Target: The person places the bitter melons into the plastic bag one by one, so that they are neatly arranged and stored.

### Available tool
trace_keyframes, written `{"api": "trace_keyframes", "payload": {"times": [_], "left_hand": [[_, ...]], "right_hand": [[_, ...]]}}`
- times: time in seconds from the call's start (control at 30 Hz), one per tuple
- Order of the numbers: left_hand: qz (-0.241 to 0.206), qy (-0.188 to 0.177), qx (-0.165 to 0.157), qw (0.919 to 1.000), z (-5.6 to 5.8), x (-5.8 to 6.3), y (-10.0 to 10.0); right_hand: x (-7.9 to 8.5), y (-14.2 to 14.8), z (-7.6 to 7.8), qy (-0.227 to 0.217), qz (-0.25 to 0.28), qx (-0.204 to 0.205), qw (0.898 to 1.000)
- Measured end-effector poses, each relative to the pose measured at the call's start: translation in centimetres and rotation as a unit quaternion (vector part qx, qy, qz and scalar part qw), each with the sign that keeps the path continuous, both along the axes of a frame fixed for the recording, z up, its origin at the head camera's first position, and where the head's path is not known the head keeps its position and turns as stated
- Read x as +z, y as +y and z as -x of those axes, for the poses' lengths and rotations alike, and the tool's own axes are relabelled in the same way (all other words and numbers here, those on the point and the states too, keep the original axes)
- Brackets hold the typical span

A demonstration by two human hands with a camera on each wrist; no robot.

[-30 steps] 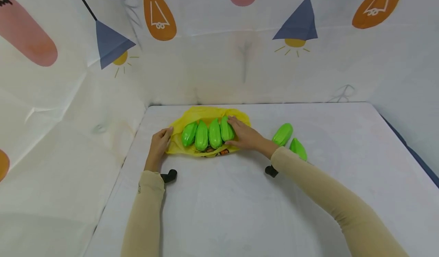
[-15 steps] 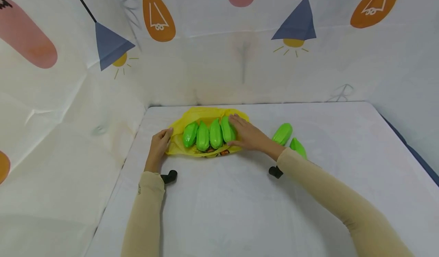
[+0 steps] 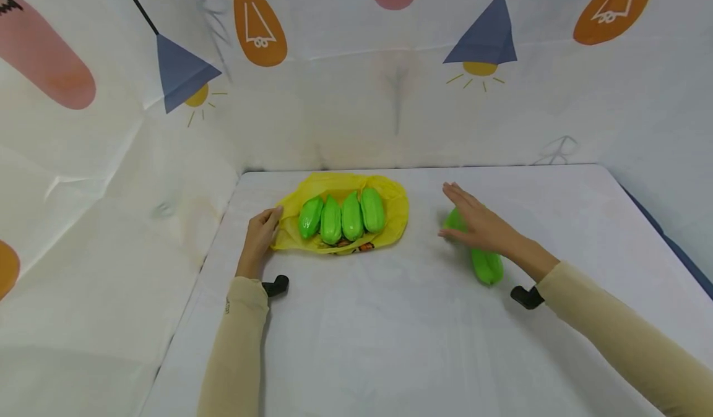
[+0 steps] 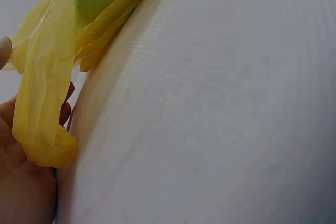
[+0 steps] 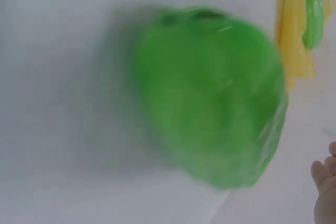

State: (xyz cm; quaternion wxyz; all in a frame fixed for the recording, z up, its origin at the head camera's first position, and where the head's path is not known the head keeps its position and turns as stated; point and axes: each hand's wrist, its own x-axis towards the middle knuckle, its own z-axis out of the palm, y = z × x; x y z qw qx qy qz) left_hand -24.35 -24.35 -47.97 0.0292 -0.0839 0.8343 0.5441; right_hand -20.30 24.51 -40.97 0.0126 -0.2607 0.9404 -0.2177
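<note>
A yellow plastic bag (image 3: pixel 398 210) lies spread at the back of the table. On it, several glossy bright green oblong pieces (image 3: pixel 352 217), like ridged fruit or vegetables, stand side by side in a row. My left hand (image 3: pixel 259 234) holds the bag's left edge; in the left wrist view a fold of the bag (image 4: pixel 44 82) runs between thumb and fingers. Over on the right, my right hand (image 3: pixel 484 226) hovers with fingers extended above two more green pieces. It partly covers the far piece (image 3: pixel 453 220), while the nearer piece (image 3: pixel 488 270) shows below the palm.
The white table (image 3: pixel 362 330) reaches a back wall sheet (image 3: pixel 345 114) printed with lamps and bulbs. Another sheet (image 3: pixel 100 268) hangs along the left edge. A black wrist device (image 3: pixel 526 297) projects from the right cuff, and a similar one (image 3: pixel 275 286) from the left.
My right hand has left the rightmost green piece on the bag and moved right, over the two loose pieces. The left hand stays at the bag's edge.
</note>
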Motion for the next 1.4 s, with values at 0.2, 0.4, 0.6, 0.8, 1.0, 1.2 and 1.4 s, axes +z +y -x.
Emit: {"api": "trace_keyframes", "payload": {"times": [0.2,0.4,0.6,0.8,1.0,1.2,1.4], "left_hand": [[0.006,0.001,0.001,1.0000,0.1,-0.1,-0.1],[-0.005,-0.003,0.005,1.0000,0.2,-0.3,-0.1],[-0.004,0.000,0.005,1.0000,0.2,-0.1,0.0],[-0.005,-0.003,0.005,1.0000,0.2,-0.1,0.0],[-0.003,-0.008,0.005,1.0000,0.3,-0.3,-0.2],[-0.002,0.002,0.005,1.0000,0.2,-0.3,-0.2],[0.000,0.006,0.003,1.0000,0.1,-0.3,0.0]], "right_hand": [[-0.7,4.1,-2.5,0.001,0.007,-0.017,1.000],[-2.5,7.2,-4.3,0.004,0.022,-0.008,1.000],[-4.4,9.0,-5.7,-0.022,0.018,-0.003,1.000],[-5.1,9.0,-6.0,-0.029,0.025,-0.008,0.999],[-5.3,8.5,-6.3,-0.028,0.020,-0.001,0.999],[-5.8,8.4,-6.3,-0.019,0.021,-0.012,1.000],[-6.1,8.4,-6.1,0.003,0.024,-0.007,1.000]]}}
